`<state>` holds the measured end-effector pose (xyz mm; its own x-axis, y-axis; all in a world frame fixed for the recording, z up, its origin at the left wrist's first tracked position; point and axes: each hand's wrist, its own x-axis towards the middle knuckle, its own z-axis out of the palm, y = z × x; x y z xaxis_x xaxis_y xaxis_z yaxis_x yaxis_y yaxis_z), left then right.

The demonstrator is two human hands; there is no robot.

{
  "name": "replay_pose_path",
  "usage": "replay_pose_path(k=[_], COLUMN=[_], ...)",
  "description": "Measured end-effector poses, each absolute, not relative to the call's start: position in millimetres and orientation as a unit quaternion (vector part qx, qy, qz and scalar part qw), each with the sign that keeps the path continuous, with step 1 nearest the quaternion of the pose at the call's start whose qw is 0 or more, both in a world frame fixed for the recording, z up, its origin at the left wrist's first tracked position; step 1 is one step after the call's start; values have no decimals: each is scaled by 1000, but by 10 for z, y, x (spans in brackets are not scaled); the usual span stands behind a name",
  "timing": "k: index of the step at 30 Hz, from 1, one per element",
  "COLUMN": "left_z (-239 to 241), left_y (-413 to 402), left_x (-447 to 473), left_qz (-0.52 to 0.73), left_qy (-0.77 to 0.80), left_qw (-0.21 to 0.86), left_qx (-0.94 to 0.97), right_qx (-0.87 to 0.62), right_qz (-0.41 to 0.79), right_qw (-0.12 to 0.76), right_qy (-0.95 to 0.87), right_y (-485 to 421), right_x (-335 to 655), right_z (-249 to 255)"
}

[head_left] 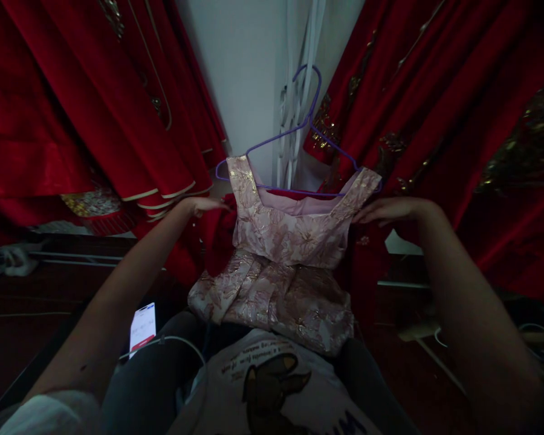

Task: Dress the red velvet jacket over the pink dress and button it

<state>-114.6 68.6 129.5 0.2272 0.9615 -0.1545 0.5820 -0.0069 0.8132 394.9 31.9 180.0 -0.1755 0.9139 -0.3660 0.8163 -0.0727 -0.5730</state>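
A pale pink dress [294,238] with gold floral brocade hangs by its wide straps from a purple hanger [278,138]. Its pleated skirt rests over my lap. Behind the dress, red cloth of a garment [220,238] shows at both sides. At the dress's left side, my left hand [207,206] has its fingertips closed on this red garment, partly buried in the folds. My right hand [387,210] is at the opposite side just below the strap, its fingers bent around the red cloth at the dress's edge. Both thumbs are hard to make out in the dim light.
Long red garments [72,103] hang at the left, and more red garments [435,121] with gold sequins hang at the right. White straps [294,121] dangle behind the hanger. A lit phone [142,326] and a white cable [181,341] are beside my left leg.
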Motion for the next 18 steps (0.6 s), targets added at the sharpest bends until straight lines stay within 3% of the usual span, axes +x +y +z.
replay_pose_path(k=[2,5,10,13,18], left_z=[1202,1289,1831,2057,2118], left_y=[657,785,986,870,663], left_x=[-1165,-1197,-1039,-783,-609], left_qz=[140,145,480,403,295], left_qy=[582,603,494,427,415], left_qw=[454,445,124,28,-104], left_qx=[660,646,714,809,854], right_qx=[-618,-657,-664,-633,-638], right_qz=[418,342,39,-66,-139], right_qw=[80,104,279,283,277], right_qy=[-661,-663,-693,-718,-705], right_y=[215,118,112,186,229], right_x=[3936,3845,3550,3386,3380], right_z=[1767,1885,2163,2131,1983])
